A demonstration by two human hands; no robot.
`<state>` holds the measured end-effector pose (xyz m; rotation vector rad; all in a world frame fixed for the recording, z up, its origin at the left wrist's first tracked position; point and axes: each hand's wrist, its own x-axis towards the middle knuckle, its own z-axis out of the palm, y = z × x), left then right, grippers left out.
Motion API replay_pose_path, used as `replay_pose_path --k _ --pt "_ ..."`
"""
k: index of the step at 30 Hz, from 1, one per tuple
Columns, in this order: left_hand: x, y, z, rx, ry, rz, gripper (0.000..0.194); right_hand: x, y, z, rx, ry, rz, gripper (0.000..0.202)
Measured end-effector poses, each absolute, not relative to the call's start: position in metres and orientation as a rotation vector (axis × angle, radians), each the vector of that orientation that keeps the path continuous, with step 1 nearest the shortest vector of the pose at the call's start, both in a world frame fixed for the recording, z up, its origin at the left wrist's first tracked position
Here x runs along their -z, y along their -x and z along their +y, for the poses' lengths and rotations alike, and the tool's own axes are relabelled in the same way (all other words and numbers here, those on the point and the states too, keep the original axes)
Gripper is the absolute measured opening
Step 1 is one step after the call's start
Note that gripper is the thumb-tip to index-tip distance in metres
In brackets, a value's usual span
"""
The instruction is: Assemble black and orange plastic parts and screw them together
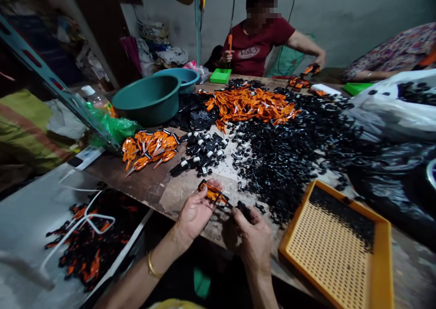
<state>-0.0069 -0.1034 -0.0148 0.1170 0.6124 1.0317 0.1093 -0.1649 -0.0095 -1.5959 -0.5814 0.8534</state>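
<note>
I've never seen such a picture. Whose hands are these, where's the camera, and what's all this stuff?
No robot here: the camera sits on a person's head, looking forward and down, so you see from the wearer's viewpoint. The wearer's bare left hand holds an orange-and-black piece; the right hand seems to grip a dark piece, too small to name. On the table are orange parts, black parts, a green basin and a yellow tray with small holes. Opposite, a co-worker in red holds an orange-handled tool.
</note>
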Motion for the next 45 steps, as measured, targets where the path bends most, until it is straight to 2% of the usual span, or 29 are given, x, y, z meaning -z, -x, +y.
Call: replay_pose_path --k 5,20,29,36,45 --pt "0.010 0.003 -0.109 -1.018 -0.105 0.605 0.025 0.006 -0.111 -0.162 -0.923 1.586 -0.595 0.033" --pt "0.008 -0.003 -0.116 -1.038 -0.059 0.618 0.016 0.021 -0.111 -0.163 -0.943 1.523 -0.585 0.030" --pt "0.007 -0.004 -0.119 -1.073 -0.108 0.608 0.025 0.018 -0.115 -0.165 -0.955 1.584 -0.584 0.032" --pt "0.014 -0.005 -0.124 -1.111 -0.185 0.589 0.016 0.022 -0.116 -0.166 -0.997 1.567 -0.585 0.033" --pt "0.017 -0.005 -0.126 -1.090 -0.223 0.585 0.023 0.027 -0.117 -0.163 -0.780 1.695 -0.752 0.031"
